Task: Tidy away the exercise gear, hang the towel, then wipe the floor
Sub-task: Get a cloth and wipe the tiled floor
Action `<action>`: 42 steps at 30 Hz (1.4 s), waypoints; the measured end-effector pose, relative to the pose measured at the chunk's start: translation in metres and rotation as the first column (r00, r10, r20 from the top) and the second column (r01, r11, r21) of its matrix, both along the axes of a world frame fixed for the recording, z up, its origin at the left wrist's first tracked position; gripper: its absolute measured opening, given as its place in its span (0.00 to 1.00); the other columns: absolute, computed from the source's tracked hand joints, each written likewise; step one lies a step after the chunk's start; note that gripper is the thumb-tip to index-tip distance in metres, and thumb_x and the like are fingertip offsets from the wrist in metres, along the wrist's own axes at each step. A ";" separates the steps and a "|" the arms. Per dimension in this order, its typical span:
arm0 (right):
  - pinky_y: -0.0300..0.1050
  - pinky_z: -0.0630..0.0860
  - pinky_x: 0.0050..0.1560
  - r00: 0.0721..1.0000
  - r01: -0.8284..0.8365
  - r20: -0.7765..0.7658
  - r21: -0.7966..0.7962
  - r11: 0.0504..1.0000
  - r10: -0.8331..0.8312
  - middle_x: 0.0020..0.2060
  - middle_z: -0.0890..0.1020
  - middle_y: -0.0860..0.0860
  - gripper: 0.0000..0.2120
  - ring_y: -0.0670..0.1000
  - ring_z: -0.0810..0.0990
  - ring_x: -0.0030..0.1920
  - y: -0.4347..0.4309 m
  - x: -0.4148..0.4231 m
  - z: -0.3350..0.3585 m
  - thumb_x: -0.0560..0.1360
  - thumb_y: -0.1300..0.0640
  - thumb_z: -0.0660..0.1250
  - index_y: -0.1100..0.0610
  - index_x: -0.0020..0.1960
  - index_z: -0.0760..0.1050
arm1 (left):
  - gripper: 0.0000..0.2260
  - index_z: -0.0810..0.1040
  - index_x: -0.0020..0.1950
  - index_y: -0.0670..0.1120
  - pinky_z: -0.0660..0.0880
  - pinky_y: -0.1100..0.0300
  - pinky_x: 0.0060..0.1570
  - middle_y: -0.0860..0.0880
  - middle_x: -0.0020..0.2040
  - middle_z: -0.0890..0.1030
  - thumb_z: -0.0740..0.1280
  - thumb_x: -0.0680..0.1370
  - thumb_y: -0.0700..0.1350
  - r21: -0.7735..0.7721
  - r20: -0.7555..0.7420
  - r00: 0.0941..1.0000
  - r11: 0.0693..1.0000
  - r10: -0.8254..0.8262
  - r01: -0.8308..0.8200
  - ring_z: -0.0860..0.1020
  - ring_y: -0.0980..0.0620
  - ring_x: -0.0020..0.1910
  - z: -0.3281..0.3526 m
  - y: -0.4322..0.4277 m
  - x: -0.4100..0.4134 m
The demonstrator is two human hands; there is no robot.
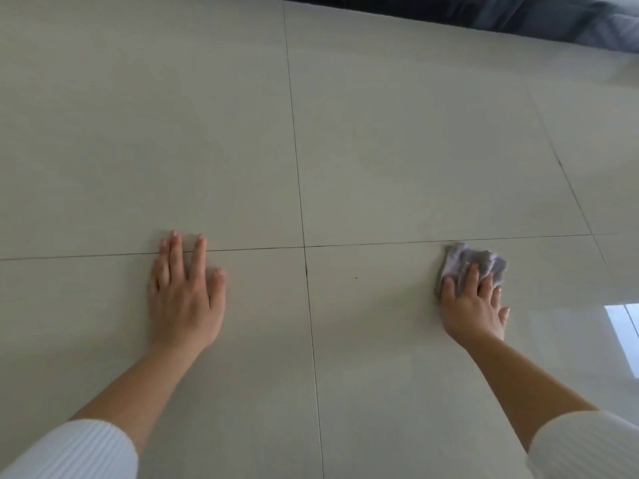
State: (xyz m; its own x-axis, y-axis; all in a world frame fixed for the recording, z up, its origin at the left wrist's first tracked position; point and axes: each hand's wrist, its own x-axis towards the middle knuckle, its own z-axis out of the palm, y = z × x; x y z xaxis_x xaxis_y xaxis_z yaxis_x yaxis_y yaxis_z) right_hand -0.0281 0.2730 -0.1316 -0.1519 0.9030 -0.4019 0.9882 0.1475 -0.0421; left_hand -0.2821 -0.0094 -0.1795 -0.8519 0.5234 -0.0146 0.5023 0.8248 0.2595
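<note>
The floor point(397, 150) is made of large pale grey tiles with thin dark grout lines. My left hand point(185, 292) lies flat on it with straight fingers, across a grout line, and holds nothing. A crumpled grey cloth point(480, 262) sits on the tile to the right. On the cloth's near part my right hand point(475, 311) presses down, its fingers spread over it and only slightly bent. Both forearms are bare below white ribbed sleeves.
A dark piece of furniture or fabric point(518, 19) runs along the far edge at the top right. A bright window reflection point(626, 337) shows on the tile at the right edge. A small dark speck point(356, 277) lies between my hands.
</note>
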 end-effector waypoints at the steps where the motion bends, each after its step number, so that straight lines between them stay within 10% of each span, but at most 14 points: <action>1: 0.55 0.41 0.75 0.995 0.092 -0.050 0.021 0.996 -0.091 0.78 0.44 0.56 0.31 0.58 0.43 0.77 -0.006 -0.001 -0.004 0.81 0.43 0.46 0.54 0.78 0.41 | 0.29 0.63 0.74 0.42 0.57 0.44 0.70 0.36 0.75 0.59 0.49 0.77 0.55 0.006 -0.008 1.000 1.000 -0.009 0.009 0.58 0.38 0.74 -0.002 -0.001 0.000; 5: 0.54 0.40 0.75 0.972 0.174 -0.165 0.044 0.984 -0.164 0.77 0.45 0.61 0.28 0.63 0.42 0.76 -0.071 -0.029 -0.011 0.82 0.50 0.48 0.57 0.78 0.46 | 0.28 0.62 0.74 0.41 0.54 0.43 0.71 0.36 0.75 0.57 0.51 0.77 0.53 0.009 0.051 0.999 1.000 -0.008 0.007 0.55 0.38 0.75 -0.001 -0.008 0.010; 9: 0.54 0.33 0.74 0.933 -0.309 -0.197 -0.006 0.951 0.302 0.77 0.37 0.57 0.27 0.61 0.31 0.74 -0.161 -0.056 -0.010 0.82 0.47 0.44 0.50 0.78 0.39 | 0.28 0.60 0.75 0.41 0.54 0.43 0.71 0.37 0.76 0.56 0.52 0.78 0.52 -0.041 0.110 0.994 0.999 -0.022 0.027 0.54 0.38 0.75 0.008 -0.017 0.027; 12: 0.58 0.33 0.74 0.615 -0.774 -0.245 -0.006 0.633 0.749 0.75 0.35 0.53 0.28 0.62 0.25 0.70 -0.204 -0.068 -0.002 0.80 0.46 0.42 0.49 0.78 0.39 | 0.28 0.59 0.76 0.43 0.54 0.43 0.71 0.39 0.77 0.55 0.52 0.77 0.53 -0.077 0.140 0.990 0.996 -0.032 0.043 0.54 0.39 0.76 0.014 -0.024 0.033; 16: 0.54 0.33 0.74 0.250 -0.961 -0.169 0.074 0.265 0.953 0.76 0.40 0.50 0.27 0.58 0.34 0.75 -0.184 -0.067 -0.008 0.82 0.48 0.47 0.52 0.78 0.43 | 0.28 0.62 0.75 0.45 0.55 0.41 0.70 0.37 0.75 0.58 0.51 0.76 0.54 -0.071 0.142 0.989 0.996 -0.041 0.052 0.56 0.37 0.75 0.018 -0.037 0.035; 19: 0.52 0.43 0.74 0.343 -0.924 -0.097 0.146 0.354 0.934 0.77 0.50 0.51 0.28 0.56 0.51 0.77 -0.140 -0.045 -0.011 0.80 0.45 0.46 0.51 0.78 0.49 | 0.27 0.62 0.75 0.47 0.53 0.42 0.71 0.37 0.76 0.57 0.51 0.78 0.55 -0.084 0.126 0.992 0.996 -0.023 0.034 0.55 0.38 0.75 0.019 -0.051 0.038; 24: 0.50 0.37 0.75 0.862 -0.503 -0.036 0.069 0.862 0.506 0.77 0.38 0.52 0.31 0.53 0.37 0.77 -0.070 -0.006 -0.006 0.79 0.40 0.37 0.51 0.78 0.35 | 0.26 0.45 0.78 0.53 0.42 0.48 0.73 0.43 0.78 0.41 0.45 0.80 0.55 -0.168 0.205 0.979 0.986 0.015 0.020 0.40 0.44 0.77 0.016 -0.053 0.040; 28: 0.55 0.39 0.75 0.960 -0.269 -0.086 -0.009 0.963 0.268 0.77 0.41 0.56 0.29 0.61 0.39 0.76 -0.072 -0.037 -0.003 0.81 0.43 0.44 0.52 0.78 0.40 | 0.28 0.39 0.77 0.54 0.37 0.50 0.72 0.46 0.77 0.36 0.38 0.77 0.58 -0.194 0.258 0.965 0.981 0.049 0.002 0.34 0.48 0.75 0.016 -0.050 0.041; 31: 0.54 0.34 0.73 0.882 -0.447 -0.172 -0.004 0.895 0.439 0.77 0.37 0.52 0.28 0.61 0.33 0.75 -0.108 -0.071 -0.007 0.81 0.42 0.44 0.46 0.78 0.37 | 0.35 0.38 0.76 0.54 0.36 0.50 0.72 0.46 0.77 0.35 0.31 0.69 0.62 -0.190 0.255 0.966 0.982 0.046 0.003 0.33 0.48 0.75 0.015 -0.049 0.042; 36: 0.53 0.28 0.72 0.474 -0.860 -0.325 0.026 0.509 0.818 0.74 0.33 0.43 0.25 0.57 0.24 0.71 -0.196 -0.105 -0.006 0.81 0.41 0.41 0.40 0.76 0.37 | 0.33 0.48 0.76 0.59 0.45 0.50 0.73 0.48 0.78 0.45 0.34 0.71 0.64 -0.120 0.219 0.976 0.993 0.008 0.019 0.43 0.48 0.77 0.019 -0.061 0.035; 40: 0.55 0.37 0.75 0.139 -0.974 -0.259 0.138 0.179 0.956 0.77 0.49 0.46 0.24 0.58 0.40 0.77 -0.182 -0.101 -0.022 0.82 0.44 0.39 0.44 0.77 0.46 | 0.33 0.55 0.77 0.55 0.50 0.47 0.72 0.44 0.78 0.53 0.38 0.73 0.62 -0.072 0.155 0.984 0.994 0.091 -0.080 0.51 0.43 0.76 0.020 -0.064 0.020; 42: 0.55 0.43 0.75 0.252 -0.947 -0.124 0.173 0.271 0.960 0.77 0.56 0.50 0.26 0.58 0.48 0.77 -0.147 -0.100 -0.029 0.81 0.46 0.40 0.47 0.78 0.50 | 0.31 0.54 0.77 0.53 0.49 0.47 0.72 0.43 0.78 0.52 0.40 0.75 0.61 -0.064 0.155 0.978 0.990 0.137 -0.128 0.50 0.43 0.76 0.022 -0.058 0.009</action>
